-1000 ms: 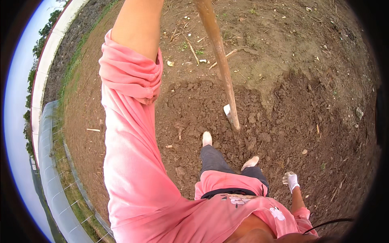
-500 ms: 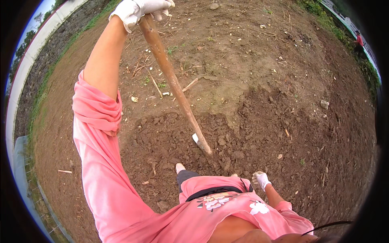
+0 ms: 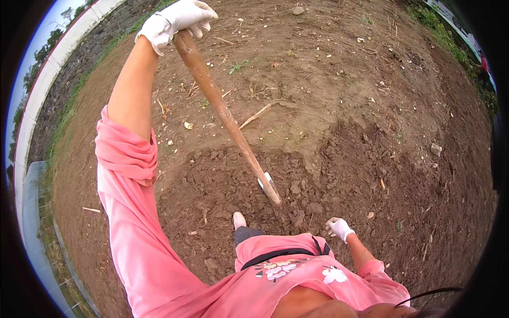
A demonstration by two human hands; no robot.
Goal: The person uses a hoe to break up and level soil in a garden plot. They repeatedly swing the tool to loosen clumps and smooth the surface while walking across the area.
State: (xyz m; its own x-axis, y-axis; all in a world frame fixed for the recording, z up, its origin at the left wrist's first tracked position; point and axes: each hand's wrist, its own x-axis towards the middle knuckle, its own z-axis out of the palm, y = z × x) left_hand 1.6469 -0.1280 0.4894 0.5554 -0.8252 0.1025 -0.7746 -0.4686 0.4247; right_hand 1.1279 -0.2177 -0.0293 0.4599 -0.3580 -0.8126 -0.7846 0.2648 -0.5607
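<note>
My left hand (image 3: 177, 24), in a white glove, is closed over the top end of a long wooden tool handle (image 3: 225, 119). The handle slants down to the loose dug soil in front of my feet. Beside its lower end sits a small white piece (image 3: 265, 180); the rest of the tool's working end cannot be made out in the soil. My right hand (image 3: 339, 228), also gloved in white, hangs low at my right side, away from the handle. Its fingers are loosely bent and apart, with nothing seen in them.
A pale shoe (image 3: 239, 220) shows on the broken soil (image 3: 212, 175). Beyond lies firmer ground with a dry stick (image 3: 255, 115), a stone (image 3: 436, 149) and small weeds (image 3: 237, 67). A stone bank and white wall (image 3: 66, 42) run along the left; a bluish panel (image 3: 36, 206) stands nearer.
My left hand and the handle's top have shifted slightly left and down. The handle's lower end stays nearly in place. My right hand has moved slightly left and up.
</note>
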